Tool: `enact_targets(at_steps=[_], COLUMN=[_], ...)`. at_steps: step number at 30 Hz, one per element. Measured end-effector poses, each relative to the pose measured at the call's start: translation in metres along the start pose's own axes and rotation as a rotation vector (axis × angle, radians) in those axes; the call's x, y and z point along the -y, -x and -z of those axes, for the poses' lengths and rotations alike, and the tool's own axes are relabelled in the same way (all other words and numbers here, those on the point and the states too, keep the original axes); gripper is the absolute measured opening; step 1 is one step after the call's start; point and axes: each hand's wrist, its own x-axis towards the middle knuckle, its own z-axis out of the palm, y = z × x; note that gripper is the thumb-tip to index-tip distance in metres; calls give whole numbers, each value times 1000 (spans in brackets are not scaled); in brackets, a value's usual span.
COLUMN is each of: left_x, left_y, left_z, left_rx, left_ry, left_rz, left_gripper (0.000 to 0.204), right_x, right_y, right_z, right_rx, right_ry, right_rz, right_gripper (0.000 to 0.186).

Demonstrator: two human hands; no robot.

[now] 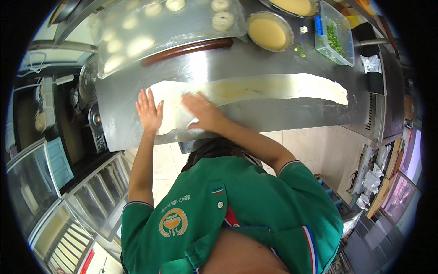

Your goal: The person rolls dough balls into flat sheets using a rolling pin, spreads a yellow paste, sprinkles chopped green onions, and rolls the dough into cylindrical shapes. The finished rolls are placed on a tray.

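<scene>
Left hand (148, 111) lies flat with fingers spread, palm pressing the left end of the long dough strip (255, 89) on the steel bench (283, 114). Right hand (200, 109) presses flat just beside it, gripping nothing. The dough extends rightward across bare steel, near the bench's front edge.

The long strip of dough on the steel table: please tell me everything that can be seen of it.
The long strip of dough is pale cream, thin and flat, with a slightly yellowish, oily-looking band along its middle. It lies stretched across the steel table, from near the left edge to a rounded end at the right. Its left end looks wider. The left hand rests flat, fingers spread, at that end's edge, and the right hand presses palm-down on the dough beside it. Nothing else touches it.
</scene>
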Motion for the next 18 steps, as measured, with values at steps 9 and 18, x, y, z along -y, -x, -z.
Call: enact_targets(at_steps=[9,18], left_x=[3,-77], left_y=[4,4], left_z=[-12,-14], left_rx=[-54,-26], left_ry=[-10,-24], left_rz=[37,-64], left_gripper=[70,72], right_x=[-191,-151], right_y=[231,231], right_z=[254,225], right_rx=[-210,-119], right_ry=[794,527], right_rz=[-691,-589], right_gripper=[87,80])
